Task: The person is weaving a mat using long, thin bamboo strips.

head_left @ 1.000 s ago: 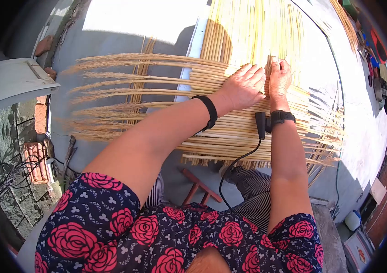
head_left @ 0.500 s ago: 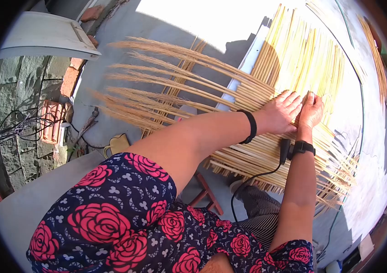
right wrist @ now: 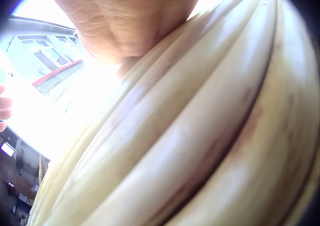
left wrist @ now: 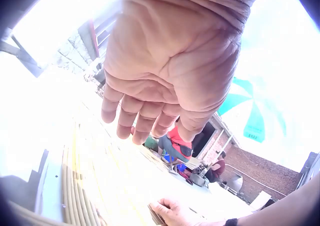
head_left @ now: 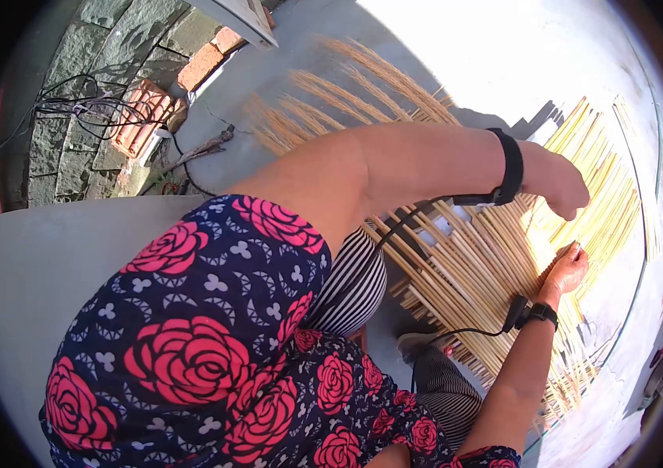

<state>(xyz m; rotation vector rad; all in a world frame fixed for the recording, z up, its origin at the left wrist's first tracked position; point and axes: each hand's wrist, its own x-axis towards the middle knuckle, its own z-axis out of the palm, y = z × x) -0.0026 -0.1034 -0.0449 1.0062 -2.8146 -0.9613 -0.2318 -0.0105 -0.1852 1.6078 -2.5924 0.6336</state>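
Pale dry reed stalks [head_left: 476, 257] lie side by side as a mat, crossing longer stalks [head_left: 616, 183] that run away from me. Over the mat, my left hand [head_left: 556, 183] is lifted with nothing in it; its palm faces the left wrist view, fingers loosely bent. Low on the stalks, my right hand [head_left: 568, 271] has curled fingers, with thumb and forefinger pinching at the reeds; its fingertips are hidden in the right wrist view. There, several stalks [right wrist: 200, 136] pass close below the hand.
Feathery stalk ends [head_left: 363, 90] spread to the left. Beyond them are clay bricks [head_left: 140, 117] tangled with black cable [head_left: 74, 105]. A cable [head_left: 456, 334] runs from the right wrist camera. In the left wrist view, a person in red [left wrist: 177, 141] sits near a green and white umbrella [left wrist: 250, 108].
The left hand, earlier flat on the stalks beside the right one, has risen off them and moved forward. My right hand stays low on the mat. The head view has turned left.
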